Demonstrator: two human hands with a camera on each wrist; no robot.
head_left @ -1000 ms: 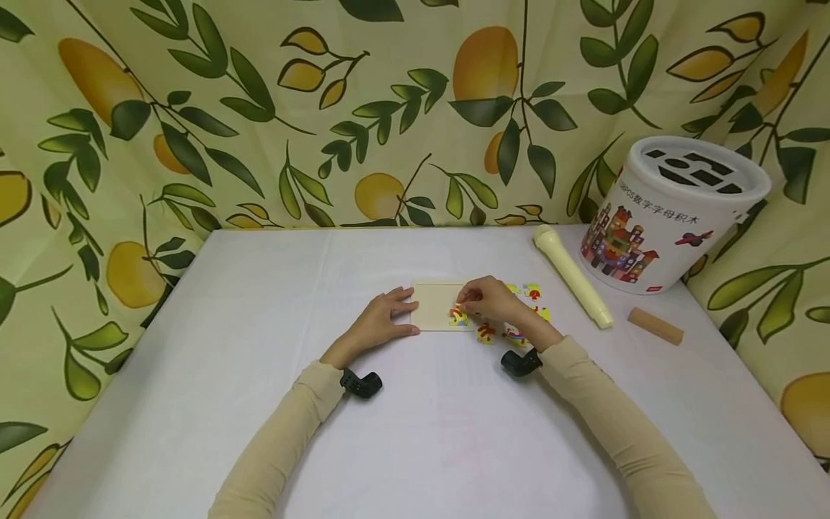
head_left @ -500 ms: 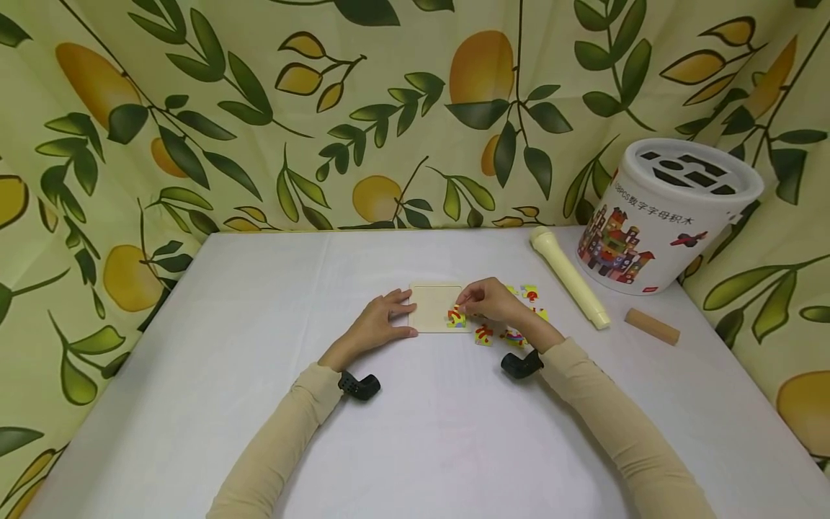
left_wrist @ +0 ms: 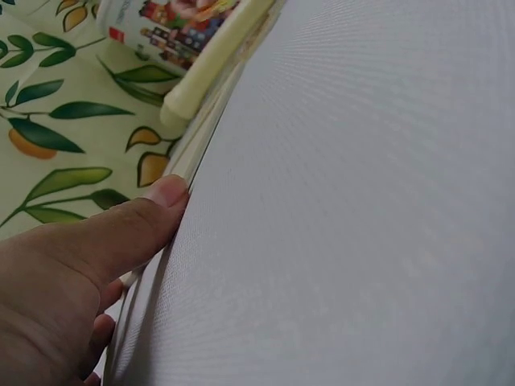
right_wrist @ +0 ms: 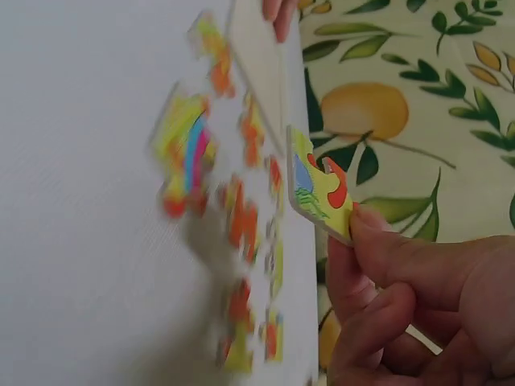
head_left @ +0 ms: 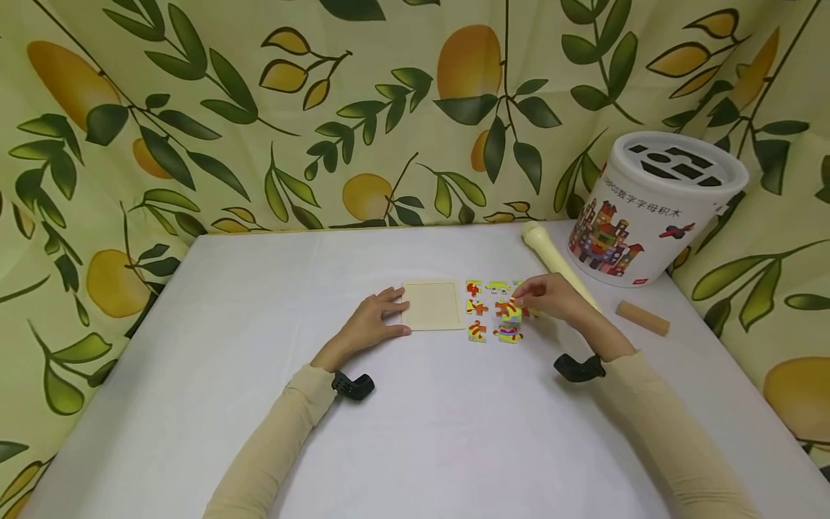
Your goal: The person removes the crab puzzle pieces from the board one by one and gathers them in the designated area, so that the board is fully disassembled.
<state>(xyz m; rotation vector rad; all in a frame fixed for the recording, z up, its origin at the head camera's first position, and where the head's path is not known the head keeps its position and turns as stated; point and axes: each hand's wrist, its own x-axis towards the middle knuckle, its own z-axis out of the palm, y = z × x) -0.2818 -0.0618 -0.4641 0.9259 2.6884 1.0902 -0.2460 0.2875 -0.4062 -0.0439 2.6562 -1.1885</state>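
Note:
A jigsaw puzzle piece (right_wrist: 310,189), yellow with red and blue marks, is pinched between thumb and fingers of my right hand (head_left: 556,297). In the head view that piece overlaps the loose puzzle pieces (head_left: 509,334), several of which lie in rough rows. Left of them is a pale wooden puzzle tray (head_left: 431,306), its recess bare. My left hand (head_left: 368,321) touches the tray's left edge with spread fingers, the thumb near the front corner. Close up in the left wrist view, the thumb (left_wrist: 133,229) lies along the tray's edge.
A cream microphone-shaped stick (head_left: 559,261) lies behind my right hand. Beside it stands a white block bucket (head_left: 655,216) with a slotted lid. A brown wooden block (head_left: 643,318) lies farther right. Patterned curtain (head_left: 389,115) hangs behind the white table (head_left: 415,432).
My right hand has moved right, away from the tray's front right corner, carrying the puzzle piece over the loose pieces. My left hand stays at the tray's left edge. The head view has shifted slightly.

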